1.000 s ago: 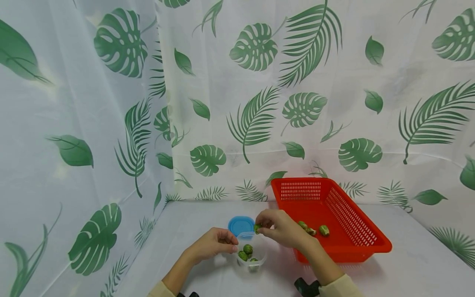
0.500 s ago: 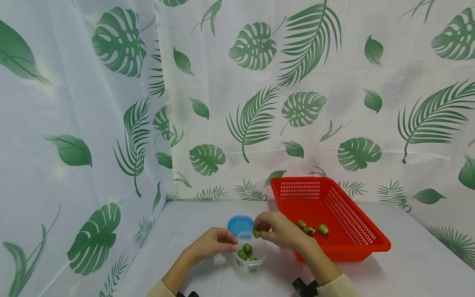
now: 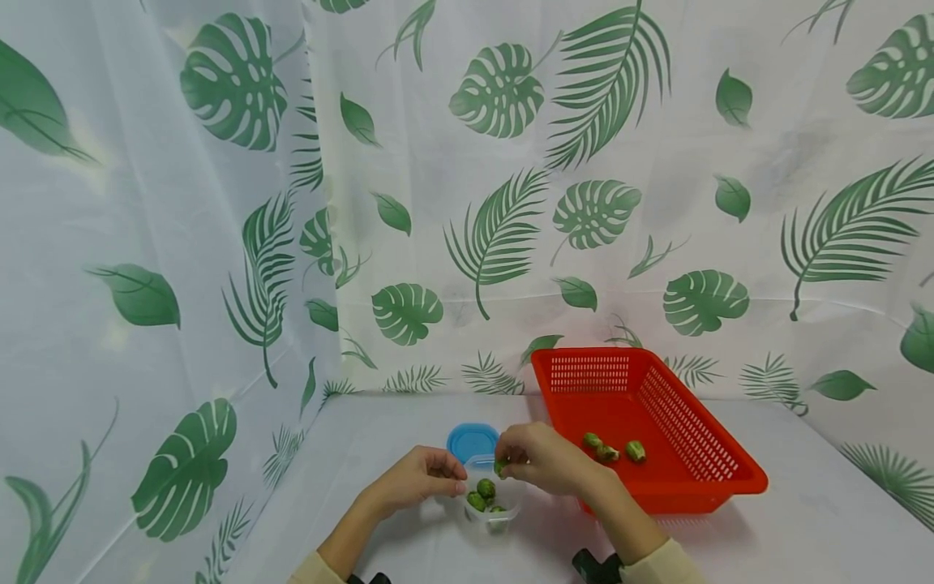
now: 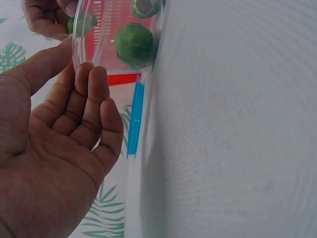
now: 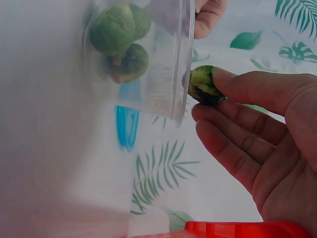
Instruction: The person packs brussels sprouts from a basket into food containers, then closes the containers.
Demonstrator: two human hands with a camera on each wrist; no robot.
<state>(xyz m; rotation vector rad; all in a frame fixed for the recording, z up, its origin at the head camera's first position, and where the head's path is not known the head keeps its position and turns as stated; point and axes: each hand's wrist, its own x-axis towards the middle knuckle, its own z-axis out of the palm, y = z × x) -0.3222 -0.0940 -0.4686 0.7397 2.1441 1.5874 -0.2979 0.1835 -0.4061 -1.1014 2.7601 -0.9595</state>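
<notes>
A clear plastic container (image 3: 499, 526) stands on the table with several Brussels sprouts (image 3: 476, 500) inside. My left hand (image 3: 417, 482) pinches its left rim between thumb and fingertips; in the left wrist view the other fingers curl loosely beside the wall. Over the container's right rim, my right hand (image 3: 543, 459) holds one more Brussels sprout (image 5: 204, 85) between thumb and fingers. That sprout is just outside the container's mouth in the right wrist view, and my fingers partly cover it in the head view.
Behind the container lies a round blue lid (image 3: 471, 442). To the right stands a red perforated basket (image 3: 674, 430) with a few Brussels sprouts (image 3: 636, 451) in it. A white curtain (image 3: 409, 259) printed with green leaves hangs behind the table.
My right hand has moved slightly left and down with its sprout, closer over the container's mouth. The left hand and the container have stayed put.
</notes>
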